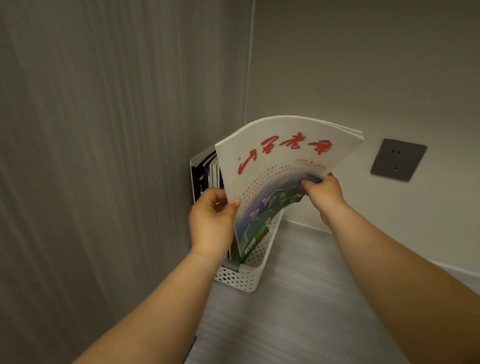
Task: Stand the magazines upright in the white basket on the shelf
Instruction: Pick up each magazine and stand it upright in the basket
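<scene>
While your left hand (212, 222) and right hand (325, 193) grip bowed red-titled white paper magazine (274, 161) by edges, flatten bow; lower straight into white perforated plastic basket (241, 277), grey shelf (303, 321) back-left corner.

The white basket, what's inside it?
A white magazine with red writing sits in the white basket, leaning right, gripped by the left hand and right hand. Darker magazines stand behind it. They cover the basket's bottom, so what lies there cannot be seen.
</scene>
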